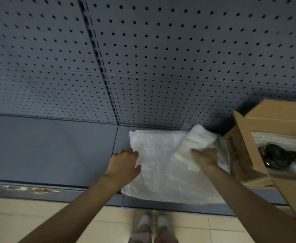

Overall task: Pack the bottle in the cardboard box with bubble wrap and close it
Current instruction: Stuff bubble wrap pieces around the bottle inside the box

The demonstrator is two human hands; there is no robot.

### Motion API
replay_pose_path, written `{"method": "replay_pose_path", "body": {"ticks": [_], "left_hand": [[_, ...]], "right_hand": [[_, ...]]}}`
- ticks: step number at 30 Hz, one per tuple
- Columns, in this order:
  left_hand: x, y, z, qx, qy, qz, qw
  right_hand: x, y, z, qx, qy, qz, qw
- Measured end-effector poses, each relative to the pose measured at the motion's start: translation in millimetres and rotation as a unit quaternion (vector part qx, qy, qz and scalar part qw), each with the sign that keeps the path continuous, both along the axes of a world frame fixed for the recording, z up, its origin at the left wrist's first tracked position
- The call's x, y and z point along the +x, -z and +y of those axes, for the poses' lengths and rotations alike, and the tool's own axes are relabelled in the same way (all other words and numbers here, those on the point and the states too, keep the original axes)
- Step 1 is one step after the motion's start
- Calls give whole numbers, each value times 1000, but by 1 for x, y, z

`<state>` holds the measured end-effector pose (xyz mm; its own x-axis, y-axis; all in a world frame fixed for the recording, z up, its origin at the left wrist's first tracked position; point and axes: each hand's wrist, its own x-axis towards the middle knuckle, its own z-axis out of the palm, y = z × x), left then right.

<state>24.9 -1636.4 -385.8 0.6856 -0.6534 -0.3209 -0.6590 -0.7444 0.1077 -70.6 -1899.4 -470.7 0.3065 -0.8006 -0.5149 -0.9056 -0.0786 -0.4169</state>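
Two shoes (pixel 152 223) stood nearest on the floor. The right hand (pixel 206 157) gripped a rolled bubble wrap (pixel 192 144) end; the left hand (pixel 124 163) hovered with fingers spread. A dark bottle (pixel 277 154) lay in the cardboard box (pixel 242 148), far right. The roll might unravel.

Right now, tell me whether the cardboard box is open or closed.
Open: the cardboard box has its flaps raised, with white wrap and a dark object visible inside.
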Motion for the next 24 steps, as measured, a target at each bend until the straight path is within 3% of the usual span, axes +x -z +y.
{"method": "replay_pose_path", "body": {"ticks": [1,3,6,8,10,12,14,18,21,22,24], "left_hand": [[0,-1,2,-3,-1,5,1000],[1,-3,5,-27,-15,29,999],[1,-9,1,-130,-57,124,982],[-2,-21,-11,-224,-97,244,939],[-6,-35,-28,-292,-145,377,867],[-7,-44,-43,-364,-203,462,783],[-5,-47,-50,-428,-265,480,719],[5,-53,-43,-474,-315,436,698],[8,-60,-36,-498,-293,457,676],[7,-61,-34,-502,-279,463,675],[4,-64,-33,-503,-251,475,677]], "right_hand": [[1,2,0,14,-34,-26,999],[0,-4,3,4,8,-111,994],[0,-42,35,-157,-53,-183,969],[0,-75,62,-226,-138,-240,934],[-2,-99,87,-249,-214,-248,912],[-3,-114,108,-223,-283,-260,896],[-6,-124,124,-164,-332,-281,885],[-16,-141,126,-88,-365,-353,857],[-18,-149,112,-112,-246,-400,876],[-16,-151,105,-70,-194,-399,893],[-12,-161,93,126,-134,-377,908]]}}
